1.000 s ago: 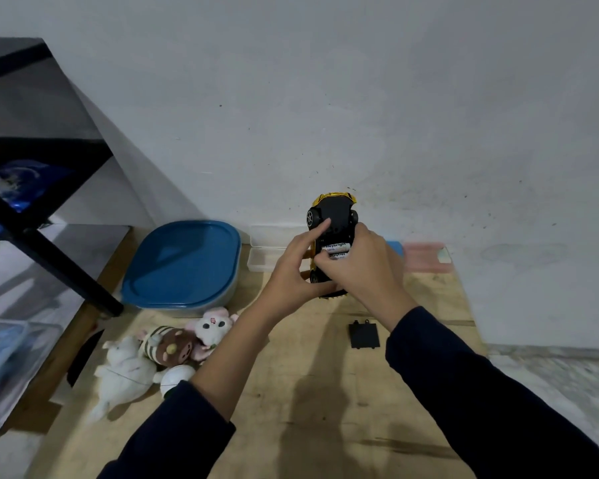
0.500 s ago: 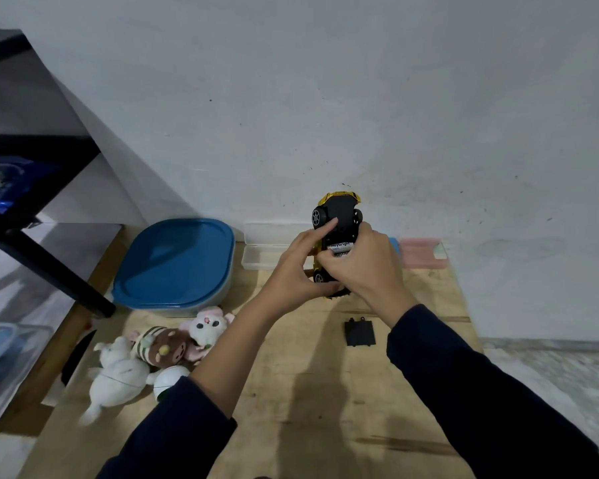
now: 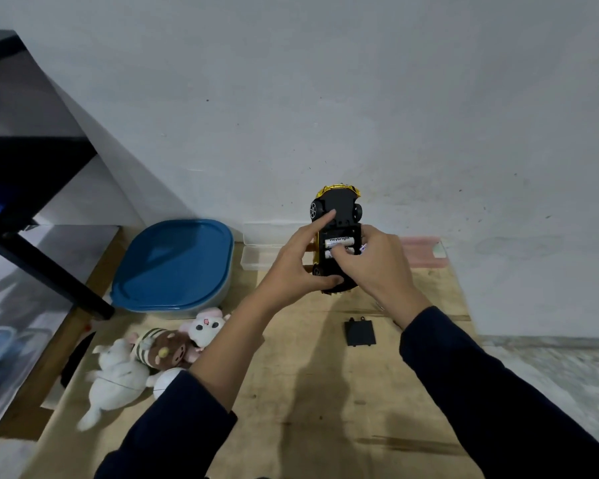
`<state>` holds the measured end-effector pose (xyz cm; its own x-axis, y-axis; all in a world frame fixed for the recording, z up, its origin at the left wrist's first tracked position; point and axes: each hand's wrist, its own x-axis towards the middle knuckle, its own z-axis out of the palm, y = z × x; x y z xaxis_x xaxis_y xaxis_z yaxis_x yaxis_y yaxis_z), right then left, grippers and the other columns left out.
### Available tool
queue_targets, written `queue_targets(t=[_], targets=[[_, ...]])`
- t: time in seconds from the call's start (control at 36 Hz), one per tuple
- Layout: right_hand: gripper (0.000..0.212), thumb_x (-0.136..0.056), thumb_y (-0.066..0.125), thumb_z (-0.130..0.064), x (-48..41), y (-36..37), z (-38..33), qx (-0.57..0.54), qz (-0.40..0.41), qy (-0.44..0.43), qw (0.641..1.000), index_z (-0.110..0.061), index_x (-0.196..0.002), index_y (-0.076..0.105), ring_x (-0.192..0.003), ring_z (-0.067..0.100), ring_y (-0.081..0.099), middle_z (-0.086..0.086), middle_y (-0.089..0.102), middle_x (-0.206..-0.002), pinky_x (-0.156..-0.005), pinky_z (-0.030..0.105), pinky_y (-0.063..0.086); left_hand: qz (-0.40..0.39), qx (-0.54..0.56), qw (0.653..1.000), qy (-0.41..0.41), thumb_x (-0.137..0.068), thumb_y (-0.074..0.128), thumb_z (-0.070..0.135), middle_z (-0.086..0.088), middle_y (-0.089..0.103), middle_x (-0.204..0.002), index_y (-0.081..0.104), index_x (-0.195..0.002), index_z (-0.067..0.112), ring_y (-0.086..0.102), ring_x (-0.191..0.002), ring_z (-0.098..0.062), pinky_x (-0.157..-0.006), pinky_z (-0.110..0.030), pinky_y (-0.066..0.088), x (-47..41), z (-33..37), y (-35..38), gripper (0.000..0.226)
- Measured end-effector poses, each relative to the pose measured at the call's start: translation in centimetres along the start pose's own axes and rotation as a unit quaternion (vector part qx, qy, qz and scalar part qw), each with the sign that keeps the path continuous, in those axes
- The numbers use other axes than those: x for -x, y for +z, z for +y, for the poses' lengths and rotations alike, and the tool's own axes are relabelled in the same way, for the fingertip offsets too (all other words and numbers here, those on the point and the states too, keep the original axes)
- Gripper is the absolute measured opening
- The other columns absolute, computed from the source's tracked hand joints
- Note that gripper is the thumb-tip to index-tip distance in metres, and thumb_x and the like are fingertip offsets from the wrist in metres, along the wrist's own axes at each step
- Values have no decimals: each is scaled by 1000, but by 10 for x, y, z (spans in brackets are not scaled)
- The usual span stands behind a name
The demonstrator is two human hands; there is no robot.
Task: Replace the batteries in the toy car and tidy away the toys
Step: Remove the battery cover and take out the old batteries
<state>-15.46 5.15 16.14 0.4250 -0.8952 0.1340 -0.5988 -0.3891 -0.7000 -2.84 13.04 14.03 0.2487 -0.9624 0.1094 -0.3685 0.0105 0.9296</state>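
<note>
The yellow toy car [image 3: 338,209] is held upside down above the wooden board, its black underside facing me. My left hand [image 3: 300,267] grips the car from the left, index finger laid along the chassis and thumb under the rear. Two white batteries [image 3: 339,242] lie in the open compartment. My right hand [image 3: 377,267] has its fingertips curled onto the lower battery; a bit of another battery shows by its fingers. The black battery cover [image 3: 359,332] lies flat on the board below my right wrist. Several plush toys [image 3: 159,350] lie at the left.
A blue-lidded container [image 3: 173,264] stands at the back left by a black shelf leg [image 3: 49,274]. A clear plastic box [image 3: 263,252] and a pink case [image 3: 426,252] sit against the wall. The wooden board [image 3: 291,392] ends at a grey floor on the right.
The car stays in both hands with little shift. My right fingers have slid down, so the upper battery now shows fully in the compartment.
</note>
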Motion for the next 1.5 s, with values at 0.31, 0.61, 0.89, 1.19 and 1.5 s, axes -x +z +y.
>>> queue_targets(t=[0.31, 0.61, 0.89, 1.19, 1.5], targets=[[38, -70, 57, -45, -2, 5, -8, 63, 16, 3, 998, -15, -93, 55, -69, 20, 58, 0, 62, -74, -53, 26, 39, 21, -24, 998, 45, -72, 79, 6, 11, 43, -133, 30, -140, 41, 39, -115, 16, -83, 1, 37, -3, -4, 1, 91], [37, -71, 57, -44, -1, 7, -22, 107, 16, 1, 994, -13, -90, 56, -69, 20, 56, -1, 61, -75, -53, 25, 35, 34, -25, 998, 56, -71, 80, 5, 22, 39, -128, 28, -134, 52, 40, -116, 15, -84, -8, 45, 3, -6, -2, 93], [29, -71, 58, -41, -1, 3, -31, 113, 15, -7, 993, -13, -77, 51, -63, 18, 48, -7, 49, -62, -45, 18, 27, 30, -40, 997, 64, -73, 80, 8, 11, 38, -132, 26, -138, 49, 42, -116, 13, -87, -8, 45, 5, -6, -6, 94], [32, -70, 57, -45, -1, 2, -26, 76, -5, -4, 997, -15, -82, 58, -63, 15, 56, -6, 58, -64, -46, 22, 35, 23, -24, 999, 22, -71, 81, 9, 24, 40, -130, 26, -136, 57, 44, -117, 6, -89, -20, 50, 4, -6, -12, 97], [27, -87, 62, -36, 2, 3, -5, 71, 30, -231, 970, -26, -112, 65, -53, 9, 46, -7, 53, -102, -45, 17, 35, -2, 17, 1000, -9, -69, 83, 12, 27, 39, -140, 30, -141, 49, 44, -129, -12, -104, -46, 43, 7, -2, -24, 96]])
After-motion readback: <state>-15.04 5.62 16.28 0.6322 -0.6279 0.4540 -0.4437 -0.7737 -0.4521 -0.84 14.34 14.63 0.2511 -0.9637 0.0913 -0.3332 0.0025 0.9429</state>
